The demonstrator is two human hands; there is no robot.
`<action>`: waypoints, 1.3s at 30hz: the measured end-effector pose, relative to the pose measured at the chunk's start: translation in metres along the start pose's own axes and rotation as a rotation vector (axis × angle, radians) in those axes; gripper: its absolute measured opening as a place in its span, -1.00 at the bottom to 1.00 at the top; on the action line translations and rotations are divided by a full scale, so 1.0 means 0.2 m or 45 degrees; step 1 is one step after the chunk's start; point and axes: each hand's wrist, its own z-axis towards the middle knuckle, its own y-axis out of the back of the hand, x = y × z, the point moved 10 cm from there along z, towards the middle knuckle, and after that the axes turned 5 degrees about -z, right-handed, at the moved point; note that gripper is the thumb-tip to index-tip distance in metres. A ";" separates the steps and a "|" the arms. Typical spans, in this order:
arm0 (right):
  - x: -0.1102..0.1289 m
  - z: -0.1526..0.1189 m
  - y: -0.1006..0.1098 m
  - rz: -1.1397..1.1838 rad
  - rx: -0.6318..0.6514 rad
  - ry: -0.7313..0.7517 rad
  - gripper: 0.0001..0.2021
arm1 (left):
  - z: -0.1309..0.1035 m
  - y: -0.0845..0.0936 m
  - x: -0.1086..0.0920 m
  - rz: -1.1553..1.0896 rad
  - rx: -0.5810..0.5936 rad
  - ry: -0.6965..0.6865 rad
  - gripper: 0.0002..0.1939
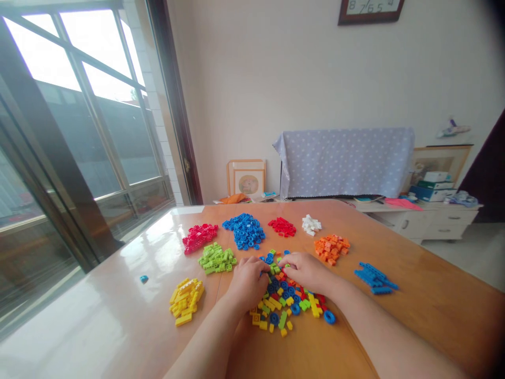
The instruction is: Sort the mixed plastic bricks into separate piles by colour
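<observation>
A mixed pile of small plastic building bricks (282, 302) in yellow, green, blue, red and orange lies on the table in front of me, with blue rings among them. At its left edge is my left hand (249, 281), fingers curled together; whatever they hold is hidden. My right hand (305, 269) reaches over the far right side of the pile, thumb and forefinger closed around a small green brick (287, 266). Just beyond my left hand sits a heap of light green bricks (216, 258). Blue round pieces (244, 231) form a larger heap behind it.
Sorted heaps ring the pile: yellow bricks (187, 301), pinkish-red pieces (199, 238), red pieces (282, 227), white pieces (311, 225), orange bricks (332, 248) and long blue pieces (375, 278). A lone blue piece (144, 279) lies left on the glossy wooden table (118, 321).
</observation>
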 end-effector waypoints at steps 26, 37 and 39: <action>0.04 0.03 -0.04 -0.276 0.031 -0.098 -0.80 | 0.01 -0.03 -0.02 -0.001 -0.055 -0.067 -0.78; 0.16 0.01 -0.05 -0.180 0.071 0.031 -0.76 | 0.01 -0.03 -0.01 -0.006 -0.077 -0.051 -0.85; 0.14 0.02 -0.04 -0.116 0.031 -0.004 -0.77 | 0.01 -0.01 -0.01 -0.016 -0.098 -0.025 -0.86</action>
